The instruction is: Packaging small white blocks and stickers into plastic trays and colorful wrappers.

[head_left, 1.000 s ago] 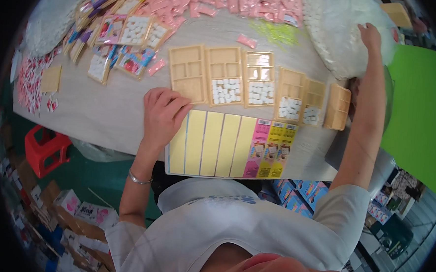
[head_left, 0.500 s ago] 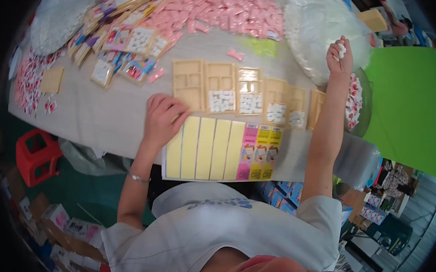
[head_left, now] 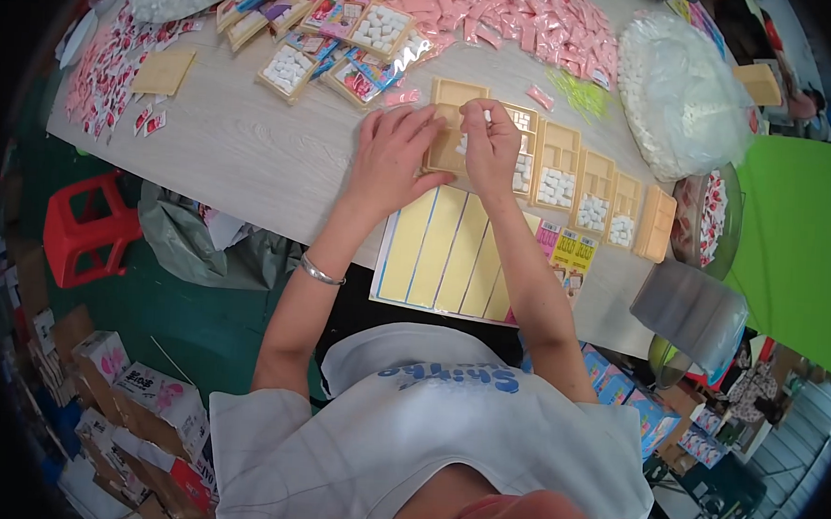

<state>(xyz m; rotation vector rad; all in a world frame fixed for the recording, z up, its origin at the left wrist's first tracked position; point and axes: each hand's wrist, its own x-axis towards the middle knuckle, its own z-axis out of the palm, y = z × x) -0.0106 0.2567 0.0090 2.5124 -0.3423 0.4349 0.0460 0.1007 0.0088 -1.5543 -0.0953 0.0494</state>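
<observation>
While both my hands work at the far side of the desk (head_left: 242, 161), I go down from the biggest thing to the smallest. Its pale wood-grain top runs under everything I touch. Well to the right of my fingers sits a big clear bag of white pieces (head_left: 687, 95), and beyond my fingertips spreads a heap of pink sachets (head_left: 531, 21). Just on the near side of my fingers lies a sheet of yellow strips (head_left: 444, 252), its right end printed in pink and yellow. A row of tan compartment trays (head_left: 593, 189) stretches rightward from my fingers, several holding white pieces. The leftmost one, the tan tray (head_left: 451, 120), lies directly beneath both hands.

My left hand (head_left: 392, 160) lies spread, palm down, fingers wide and flat, their tips touching the left edge of that tray; it grips nothing. A silver bangle (head_left: 321, 273) rings its wrist. My right hand (head_left: 492, 146) hangs just beside it over the tray, fingers drawn narrow, thumb and forefinger pinched together on small white pieces (head_left: 488, 116); I cannot tell how many. Left of my fingers, filled trays (head_left: 289, 70) and colourful cards lie scattered.
</observation>
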